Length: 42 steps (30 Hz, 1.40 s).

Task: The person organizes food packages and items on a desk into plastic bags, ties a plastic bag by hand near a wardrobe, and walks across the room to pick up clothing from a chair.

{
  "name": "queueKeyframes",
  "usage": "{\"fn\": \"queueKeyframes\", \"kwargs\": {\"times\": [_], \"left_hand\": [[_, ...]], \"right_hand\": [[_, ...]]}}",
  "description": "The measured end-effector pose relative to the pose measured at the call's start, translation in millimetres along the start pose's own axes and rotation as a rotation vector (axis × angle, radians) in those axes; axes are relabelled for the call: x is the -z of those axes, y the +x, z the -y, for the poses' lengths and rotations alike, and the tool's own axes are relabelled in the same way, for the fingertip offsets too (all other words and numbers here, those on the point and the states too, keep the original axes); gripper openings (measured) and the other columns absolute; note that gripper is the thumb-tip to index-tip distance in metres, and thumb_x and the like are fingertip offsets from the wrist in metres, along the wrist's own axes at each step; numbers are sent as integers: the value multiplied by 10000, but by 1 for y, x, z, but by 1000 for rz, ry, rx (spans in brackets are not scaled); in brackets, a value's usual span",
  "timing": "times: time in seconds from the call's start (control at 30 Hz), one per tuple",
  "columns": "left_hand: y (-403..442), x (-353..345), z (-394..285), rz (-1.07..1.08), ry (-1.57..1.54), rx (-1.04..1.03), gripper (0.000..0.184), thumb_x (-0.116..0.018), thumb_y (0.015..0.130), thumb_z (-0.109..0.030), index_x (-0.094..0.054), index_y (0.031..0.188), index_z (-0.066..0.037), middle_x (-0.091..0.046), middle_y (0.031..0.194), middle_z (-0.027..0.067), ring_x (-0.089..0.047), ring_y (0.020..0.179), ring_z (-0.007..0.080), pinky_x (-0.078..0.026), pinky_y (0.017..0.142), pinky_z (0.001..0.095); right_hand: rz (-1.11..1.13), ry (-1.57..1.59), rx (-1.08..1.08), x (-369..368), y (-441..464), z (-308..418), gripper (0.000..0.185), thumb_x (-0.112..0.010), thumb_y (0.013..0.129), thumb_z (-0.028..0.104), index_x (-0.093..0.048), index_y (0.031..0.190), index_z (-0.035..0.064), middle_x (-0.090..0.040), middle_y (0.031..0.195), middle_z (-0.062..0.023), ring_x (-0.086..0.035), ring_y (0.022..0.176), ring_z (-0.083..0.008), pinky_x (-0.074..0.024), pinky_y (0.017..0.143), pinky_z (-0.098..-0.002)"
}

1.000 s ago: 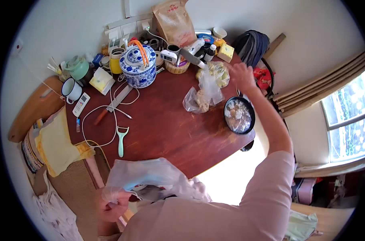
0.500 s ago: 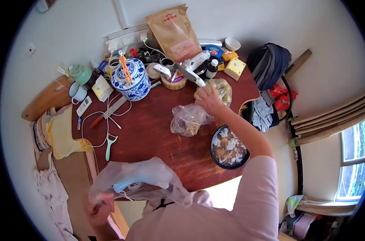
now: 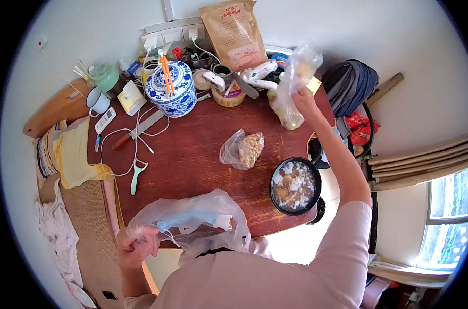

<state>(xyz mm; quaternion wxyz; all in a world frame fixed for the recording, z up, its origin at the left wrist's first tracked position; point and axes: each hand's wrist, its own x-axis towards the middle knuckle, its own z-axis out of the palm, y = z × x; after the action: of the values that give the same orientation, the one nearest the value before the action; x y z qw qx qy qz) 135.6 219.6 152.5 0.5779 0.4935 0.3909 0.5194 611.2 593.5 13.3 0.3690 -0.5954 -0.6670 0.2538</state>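
My left hand [image 3: 144,242] is closed on the edge of a large clear plastic bag [image 3: 198,206] at the table's front edge; a light blue item and white string show inside. At the back right, my right hand [image 3: 302,98] grips a clear bag [image 3: 294,77] that hangs above the table, with yellowish-green items in its lower part. Between the hands lies a smaller bag of peanuts [image 3: 250,149]. To its right, a black bowl [image 3: 295,186] holds brown and white contents.
A blue-and-white pot [image 3: 171,90], a knife [image 3: 141,129], a white cable and a green peeler [image 3: 136,176] are on the left of the red table [image 3: 193,154]. Behind stand a brown paper bag [image 3: 235,33] and a small basket [image 3: 229,97]. A dark backpack [image 3: 347,87] is at the right.
My right hand has reached to the back right, taken hold of the clear bag and lifted it. The peanut bag now lies uncovered. My left hand still holds the large bag.
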Motion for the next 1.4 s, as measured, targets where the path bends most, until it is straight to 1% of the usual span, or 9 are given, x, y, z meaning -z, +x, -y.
{"fn": "queueKeyframes", "kwargs": {"times": [0.57, 0.83, 0.93, 1.03, 1.07, 1.2, 1.27, 1.33, 1.4], "left_hand": [[-6, 30, -1, 41, -67, 2, 382, -676, 887, -217, -602, 1142, 57, -502, 585, 12, -494, 489, 121, -390, 469, 265], [-3, 36, 6, 78, -97, 30, 374, -686, 874, -183, -608, 1158, 48, -511, 605, 20, -506, 505, 128, -388, 475, 273], [2, 36, 6, 116, -97, 15, 370, -684, 870, -162, -607, 1164, 50, -510, 614, 19, -508, 509, 130, -384, 478, 276], [-1, 33, 6, 74, -156, 31, 387, -684, 867, -152, -597, 1186, 50, -510, 614, 17, -511, 513, 130, -385, 481, 277], [-2, 34, 6, 81, -149, 36, 392, -684, 867, -148, -593, 1193, 50, -512, 615, 17, -513, 516, 129, -385, 481, 276], [2, 35, 10, 94, -173, 47, 402, -678, 860, -110, -580, 1215, 50, -522, 620, 21, -517, 523, 130, -391, 486, 274], [8, 33, 13, 99, -195, 53, 409, -667, 853, -76, -570, 1230, 50, -526, 623, 23, -518, 525, 130, -394, 491, 273], [15, 29, 16, 99, -199, 55, 428, -651, 846, -37, -554, 1254, 49, -529, 626, 25, -516, 527, 131, -397, 497, 271], [26, 24, 16, 115, -222, 55, 464, -637, 841, -15, -527, 1289, 43, -532, 630, 29, -516, 535, 131, -402, 505, 271]], "right_hand": [[162, 553, -208, -130, 58, 179, 235, -575, 877, 125, -570, 1087, 20, -597, 844, -68, -609, 697, -182, -513, 548, -341], [-11, 366, -173, -238, 77, 146, 310, -595, 840, 213, -612, 1072, 8, -641, 1024, -268, -624, 985, -405, -502, 828, -434], [-87, 397, -33, -274, 78, 116, 349, -625, 835, 214, -591, 1120, 15, -650, 1020, -245, -624, 981, -363, -495, 836, -399], [255, 526, -40, -230, 59, 142, 450, -674, 811, 257, -563, 1176, 18, -658, 1050, -216, -628, 979, -335, -490, 849, -386], [389, 316, -134, -204, 59, 155, 483, -700, 788, 339, -599, 1130, 12, -669, 1066, -194, -633, 1005, -326, -493, 868, -392], [380, -352, 476, -124, 73, 124, 373, -633, 809, 234, -648, 1125, 37, -700, 946, -140, -675, 827, -220, -533, 724, -351], [574, -233, -112, -80, 45, 132, 306, -568, 815, 204, -658, 1048, 28, -671, 764, -128, -612, 511, -196, -488, 479, -313], [367, -581, 233, -86, 23, 65, 302, -605, 824, 329, -639, 950, 56, -667, 817, -216, -659, 854, -387, -526, 730, -490], [455, -676, 39, -91, -7, 23, 532, -686, 763, 446, -571, 1126, 75, -635, 1062, -232, -634, 970, -404, -528, 793, -491]]}}
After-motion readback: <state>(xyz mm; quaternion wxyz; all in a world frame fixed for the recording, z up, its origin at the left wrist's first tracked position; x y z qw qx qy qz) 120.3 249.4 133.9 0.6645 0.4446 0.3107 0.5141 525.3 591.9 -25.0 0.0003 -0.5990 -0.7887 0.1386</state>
